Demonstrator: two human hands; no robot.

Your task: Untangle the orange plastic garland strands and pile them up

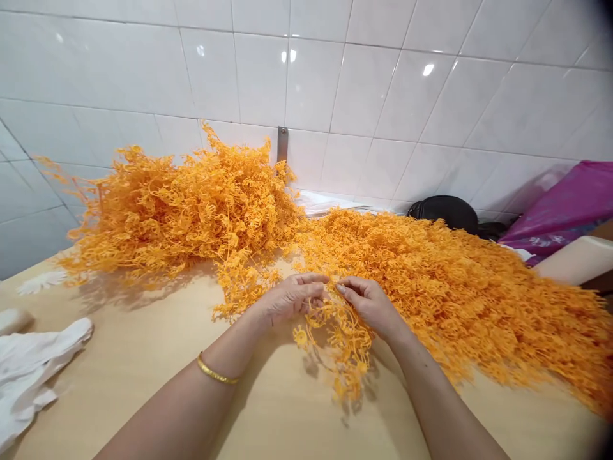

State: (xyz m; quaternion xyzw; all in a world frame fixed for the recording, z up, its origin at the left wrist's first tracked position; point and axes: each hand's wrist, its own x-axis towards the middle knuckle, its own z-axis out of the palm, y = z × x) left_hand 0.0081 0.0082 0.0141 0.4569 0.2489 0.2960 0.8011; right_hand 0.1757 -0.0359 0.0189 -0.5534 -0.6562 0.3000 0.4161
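Observation:
A loose orange artificial flower sprig [347,338] hangs down between my hands, over the table. My right hand [371,305] pinches its upper end between thumb and fingers. Close by on the left, my left hand [295,297] has its fingers bent and partly apart at the sprig's upper side; whether it grips a stem is hidden. Behind and to the right of my hands spreads a broad heap of the same orange sprigs [474,287]. A taller orange pile [191,204] rises at the back left, its edge reaching near my left wrist.
White cloth [33,370] lies at the left of the wooden table [143,358], near a white flower-like piece [43,281]. Behind the right heap are a black case [445,212] and a purple bag [569,207]. A tiled wall [316,83] closes off the back.

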